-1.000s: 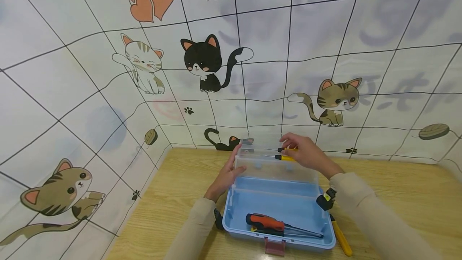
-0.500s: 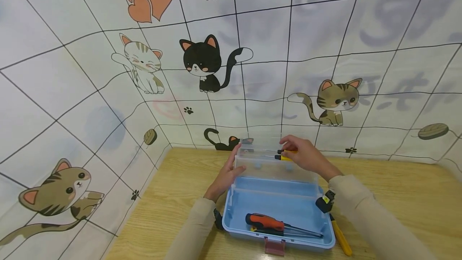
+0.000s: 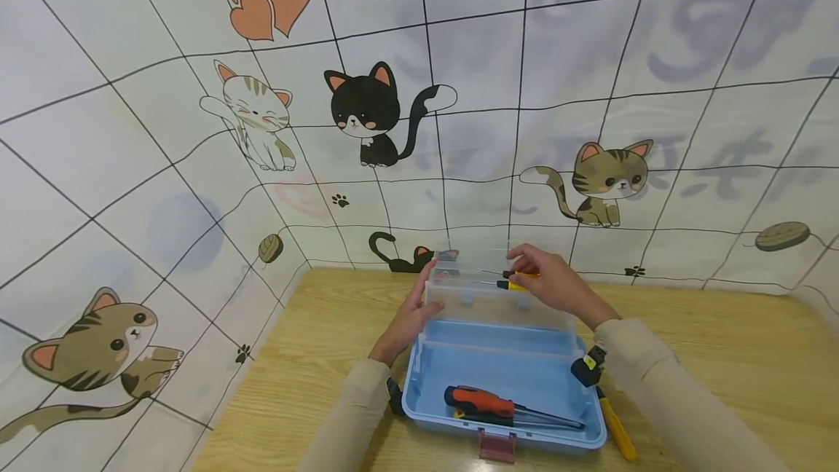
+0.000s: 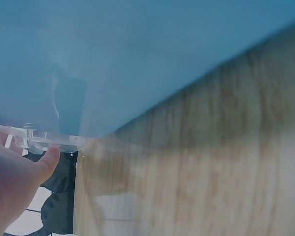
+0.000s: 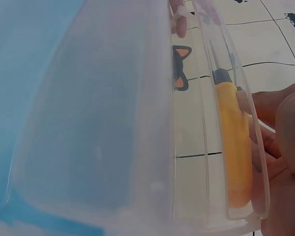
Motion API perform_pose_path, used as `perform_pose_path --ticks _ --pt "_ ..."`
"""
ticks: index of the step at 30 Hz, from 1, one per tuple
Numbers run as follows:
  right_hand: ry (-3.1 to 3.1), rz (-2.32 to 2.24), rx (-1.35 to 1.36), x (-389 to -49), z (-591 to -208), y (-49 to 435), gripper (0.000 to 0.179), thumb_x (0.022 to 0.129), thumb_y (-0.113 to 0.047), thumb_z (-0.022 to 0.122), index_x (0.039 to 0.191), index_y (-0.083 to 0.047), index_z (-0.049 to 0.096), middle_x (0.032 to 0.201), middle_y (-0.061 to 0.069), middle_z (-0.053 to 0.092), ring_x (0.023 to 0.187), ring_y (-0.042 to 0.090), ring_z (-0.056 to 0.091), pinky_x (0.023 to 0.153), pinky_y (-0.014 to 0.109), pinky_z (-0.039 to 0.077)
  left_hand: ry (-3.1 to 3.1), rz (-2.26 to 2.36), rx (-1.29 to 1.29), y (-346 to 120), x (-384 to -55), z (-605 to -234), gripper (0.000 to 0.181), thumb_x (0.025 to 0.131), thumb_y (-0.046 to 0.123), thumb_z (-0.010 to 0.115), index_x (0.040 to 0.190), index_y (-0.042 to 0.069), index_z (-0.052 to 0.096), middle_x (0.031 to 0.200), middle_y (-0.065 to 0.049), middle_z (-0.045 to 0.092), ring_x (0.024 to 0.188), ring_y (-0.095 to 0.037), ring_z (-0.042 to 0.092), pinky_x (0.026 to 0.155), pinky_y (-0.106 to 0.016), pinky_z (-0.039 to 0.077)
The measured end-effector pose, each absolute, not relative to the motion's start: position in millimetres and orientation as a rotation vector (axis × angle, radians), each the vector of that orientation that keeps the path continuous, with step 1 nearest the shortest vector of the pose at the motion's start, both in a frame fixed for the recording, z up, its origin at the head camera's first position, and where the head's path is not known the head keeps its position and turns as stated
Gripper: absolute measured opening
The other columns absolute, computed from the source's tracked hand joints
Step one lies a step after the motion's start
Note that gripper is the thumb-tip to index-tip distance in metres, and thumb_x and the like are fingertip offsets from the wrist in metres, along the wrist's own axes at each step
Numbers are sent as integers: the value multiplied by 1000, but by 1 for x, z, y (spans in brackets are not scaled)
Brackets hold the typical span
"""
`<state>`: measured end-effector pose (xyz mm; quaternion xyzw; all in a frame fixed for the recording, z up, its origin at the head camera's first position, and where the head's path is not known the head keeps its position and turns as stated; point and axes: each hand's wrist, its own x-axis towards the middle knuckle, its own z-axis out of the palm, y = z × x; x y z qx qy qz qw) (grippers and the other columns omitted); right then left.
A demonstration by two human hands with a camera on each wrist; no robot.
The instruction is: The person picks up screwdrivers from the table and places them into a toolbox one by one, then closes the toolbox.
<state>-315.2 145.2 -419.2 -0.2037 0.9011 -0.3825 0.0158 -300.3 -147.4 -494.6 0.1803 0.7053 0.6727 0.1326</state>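
Observation:
A light blue toolbox (image 3: 452, 366) stands with its clear lid (image 3: 498, 309) raised at the back. My left hand (image 3: 408, 323) grips the lid's left edge, its thumb on the near side. At the lid's upper right, my right hand (image 3: 557, 284) pinches a small yellow-handled screwdriver (image 3: 521, 276). Just below it shows another yellow screwdriver handle (image 3: 516, 286). Through the clear plastic in the right wrist view, one yellow handle (image 5: 235, 147) lies along a narrow compartment of the lid, fingers close beside it. An orange and black screwdriver (image 3: 488, 403) lies inside the box's front.
Beneath the orange screwdriver is another dark-handled tool (image 3: 488, 419). A yellow-handled tool (image 3: 617, 428) lies on the wooden table (image 3: 328, 333) by the box's right side, partly hidden. A reddish latch (image 3: 497, 446) hangs at the box's front. Behind rises a cat-patterned wall covering (image 3: 485, 144).

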Motion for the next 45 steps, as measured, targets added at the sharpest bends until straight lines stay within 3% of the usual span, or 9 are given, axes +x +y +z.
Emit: perform_pose_path --ticks 5,15,26,35,45 --pt "2795 -1197 -633 -315 -419 145 34 89 -14 64 122 -15 53 101 3 64 95 21 60 86 45 49 2042 1947 543 -147 -293 -481 70 96 10 47 148 41 10 148 -4 25 122 -35 46 90 -56 44" --pt "2799 -1197 -666 -315 -417 146 34 89 -14 64 121 -15 53 99 1 64 93 20 60 85 43 49 2057 1928 537 -146 -292 -476 71 96 11 47 148 42 9 149 -1 25 124 -34 45 91 -56 43" --pt "2772 -1238 -665 -315 -416 147 39 89 -15 64 125 -15 49 98 2 64 88 18 58 78 36 50 2057 1925 552 -146 -292 -475 72 96 6 44 148 40 8 151 -13 20 124 -37 44 91 -58 42" --pt "2768 -1274 -656 -318 -420 147 37 89 -16 64 123 -16 50 95 1 64 84 17 59 75 34 50 2066 1922 544 -146 -293 -476 72 95 7 46 148 40 9 149 -4 24 124 -34 44 93 -57 41" --pt "2834 -1310 -631 -314 -415 149 31 90 -18 63 120 -15 53 94 2 62 85 18 57 76 33 49 2107 1935 532 -147 -304 -499 71 96 9 45 144 50 12 146 3 28 121 -32 47 91 -57 43"
